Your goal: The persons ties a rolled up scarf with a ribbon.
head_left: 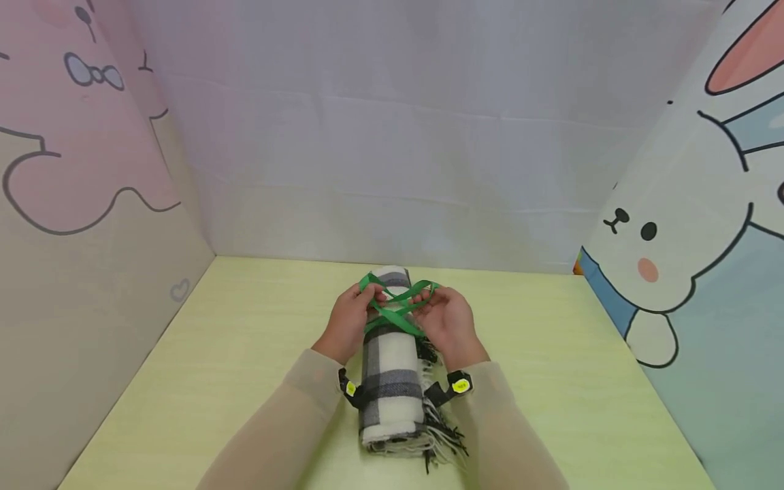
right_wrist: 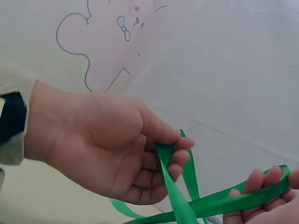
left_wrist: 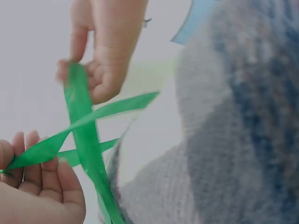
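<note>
A black, grey and white checked blanket (head_left: 395,350), fringed along its right side, lies rolled up lengthwise on the table. Across its far half runs a green ribbon (right_wrist: 180,200), whose two ends cross each other above the roll. My left hand (head_left: 351,321) pinches one end between thumb and fingers at the left of the roll. On the other side, my right hand (head_left: 450,323) pinches the other end, palm turned up. In the left wrist view the ribbon (left_wrist: 86,135) stretches from the right hand down past the crossing, and the blanket's knit fills the right side.
The pale yellow table (head_left: 263,299) extends around the roll. White cloth (head_left: 392,150) hangs behind it, with a pink cartoon panel (head_left: 86,163) at left and a rabbit panel (head_left: 680,272) at right. Each wrist wears a black strap (head_left: 453,388).
</note>
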The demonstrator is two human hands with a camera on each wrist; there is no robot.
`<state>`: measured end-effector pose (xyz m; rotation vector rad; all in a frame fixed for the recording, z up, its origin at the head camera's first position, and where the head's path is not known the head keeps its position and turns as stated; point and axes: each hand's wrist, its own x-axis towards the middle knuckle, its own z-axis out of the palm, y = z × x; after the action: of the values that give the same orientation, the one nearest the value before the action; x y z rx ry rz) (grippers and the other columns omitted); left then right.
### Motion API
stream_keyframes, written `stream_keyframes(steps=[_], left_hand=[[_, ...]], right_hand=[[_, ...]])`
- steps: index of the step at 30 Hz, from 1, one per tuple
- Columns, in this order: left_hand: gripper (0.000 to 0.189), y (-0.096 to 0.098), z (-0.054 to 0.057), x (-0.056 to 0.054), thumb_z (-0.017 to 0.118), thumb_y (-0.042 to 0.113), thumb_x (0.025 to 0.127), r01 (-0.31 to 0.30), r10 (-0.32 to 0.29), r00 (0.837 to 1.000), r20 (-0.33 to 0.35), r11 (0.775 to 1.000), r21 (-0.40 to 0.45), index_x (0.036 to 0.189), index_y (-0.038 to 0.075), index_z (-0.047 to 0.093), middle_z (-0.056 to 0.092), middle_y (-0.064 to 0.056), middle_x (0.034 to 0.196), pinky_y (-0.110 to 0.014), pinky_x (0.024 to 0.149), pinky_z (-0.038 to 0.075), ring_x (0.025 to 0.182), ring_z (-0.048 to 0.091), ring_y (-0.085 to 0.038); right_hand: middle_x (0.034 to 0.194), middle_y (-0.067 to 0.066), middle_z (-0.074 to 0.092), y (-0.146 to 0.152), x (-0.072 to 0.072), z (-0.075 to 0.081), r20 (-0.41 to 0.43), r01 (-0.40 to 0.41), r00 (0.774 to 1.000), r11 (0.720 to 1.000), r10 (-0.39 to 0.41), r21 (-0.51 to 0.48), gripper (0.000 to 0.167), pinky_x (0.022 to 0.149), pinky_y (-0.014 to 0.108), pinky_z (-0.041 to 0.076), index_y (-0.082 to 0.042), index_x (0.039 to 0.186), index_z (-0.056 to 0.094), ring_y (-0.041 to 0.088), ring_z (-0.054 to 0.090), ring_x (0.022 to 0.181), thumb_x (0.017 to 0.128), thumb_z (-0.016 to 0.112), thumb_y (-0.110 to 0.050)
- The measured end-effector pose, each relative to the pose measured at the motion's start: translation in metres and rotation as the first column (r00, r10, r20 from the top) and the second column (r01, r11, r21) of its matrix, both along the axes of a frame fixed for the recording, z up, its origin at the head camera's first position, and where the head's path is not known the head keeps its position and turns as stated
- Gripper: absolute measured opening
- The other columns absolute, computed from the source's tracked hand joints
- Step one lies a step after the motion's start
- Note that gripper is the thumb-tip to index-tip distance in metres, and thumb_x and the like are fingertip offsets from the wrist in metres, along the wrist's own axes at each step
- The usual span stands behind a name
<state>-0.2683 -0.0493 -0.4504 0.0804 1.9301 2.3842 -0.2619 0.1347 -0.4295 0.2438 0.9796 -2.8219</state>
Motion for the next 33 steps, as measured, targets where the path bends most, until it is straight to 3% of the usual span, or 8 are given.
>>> stream_keyframes(steps=[6,11,15,19,22,25,28,33], left_hand=[[0.041,-0.011,-0.005,0.001,0.038,0.027,0.115,0.066,-0.074,0.997,0.036,0.982,0.179,0.127,-0.007,0.056,0.056,-0.016,0.116,-0.044,0.099,0.045,0.107,0.054,-0.028],[0.039,-0.02,-0.005,0.006,0.043,0.029,0.114,0.009,-0.013,0.995,0.1,0.999,0.037,0.129,0.001,0.066,0.058,-0.02,0.118,-0.045,0.094,0.047,0.105,0.056,-0.033],[0.038,-0.026,-0.004,0.011,0.045,0.027,0.113,-0.078,0.077,0.988,0.134,0.997,0.003,0.13,0.0,0.066,0.06,-0.019,0.113,-0.041,0.087,0.053,0.104,0.059,-0.037],[0.036,-0.031,-0.005,0.012,0.05,0.024,0.112,-0.129,0.116,0.979,0.168,0.989,0.071,0.132,-0.002,0.063,0.061,-0.012,0.11,-0.038,0.09,0.056,0.1,0.063,-0.027],[0.028,-0.036,-0.009,0.01,0.051,0.023,0.111,-0.1,0.059,0.982,0.182,0.968,0.228,0.124,0.002,0.065,0.06,-0.005,0.103,-0.046,0.104,0.048,0.095,0.063,-0.019],[0.021,-0.04,-0.011,0.009,0.048,0.023,0.111,-0.023,-0.053,0.985,0.164,0.905,0.426,0.112,0.01,0.064,0.061,-0.001,0.096,-0.051,0.113,0.036,0.094,0.061,-0.017],[0.022,-0.041,-0.009,0.009,0.042,0.024,0.113,0.06,-0.145,0.983,0.117,0.843,0.535,0.105,0.015,0.06,0.06,0.002,0.089,-0.047,0.107,0.034,0.093,0.058,-0.016],[0.022,-0.038,-0.003,0.008,0.035,0.021,0.115,0.119,-0.185,0.981,0.067,0.828,0.549,0.107,0.013,0.055,0.053,0.001,0.089,-0.035,0.093,0.039,0.088,0.053,-0.015]], right_hand=[[0.08,0.006,0.044,0.003,0.001,0.001,-0.053,0.005,0.999,0.999,-0.007,-0.052,0.026,0.083,0.038,0.032,-0.011,0.081,0.04,0.023,0.038,0.076,0.098,0.022,-0.006],[0.083,0.005,0.021,0.004,0.002,-0.001,-0.171,-0.016,0.985,0.999,0.02,0.029,0.015,0.082,0.043,0.013,-0.015,0.084,0.019,0.023,0.02,0.076,0.092,0.021,-0.002],[0.082,0.005,0.015,0.003,0.002,-0.004,-0.234,0.009,0.972,0.984,0.034,0.177,0.027,0.083,0.044,0.014,-0.015,0.083,0.014,0.023,0.017,0.074,0.096,0.03,0.002],[0.081,0.006,0.02,0.002,0.0,-0.007,-0.238,0.056,0.97,0.897,0.056,0.439,0.03,0.083,0.043,0.028,-0.013,0.083,0.019,0.022,0.022,0.073,0.099,0.037,0.004],[0.084,0.007,0.025,0.003,-0.001,-0.008,-0.224,0.101,0.974,0.82,0.034,0.564,0.023,0.084,0.044,0.038,-0.012,0.089,0.022,0.022,0.027,0.074,0.102,0.037,0.001],[0.086,0.009,0.028,0.004,-0.003,-0.01,-0.225,0.145,0.974,0.804,-0.015,0.577,0.017,0.085,0.046,0.04,-0.011,0.093,0.024,0.023,0.031,0.076,0.105,0.033,-0.002],[0.087,0.008,0.036,0.006,-0.004,-0.013,-0.227,0.183,0.972,0.779,-0.053,0.6,0.012,0.089,0.047,0.042,-0.009,0.097,0.033,0.022,0.039,0.079,0.108,0.029,-0.008],[0.1,0.014,0.054,0.008,-0.002,-0.015,-0.208,0.217,0.973,0.708,-0.101,0.672,0.027,0.102,0.05,0.047,-0.001,0.112,0.052,0.033,0.057,0.1,0.114,0.032,-0.019]])
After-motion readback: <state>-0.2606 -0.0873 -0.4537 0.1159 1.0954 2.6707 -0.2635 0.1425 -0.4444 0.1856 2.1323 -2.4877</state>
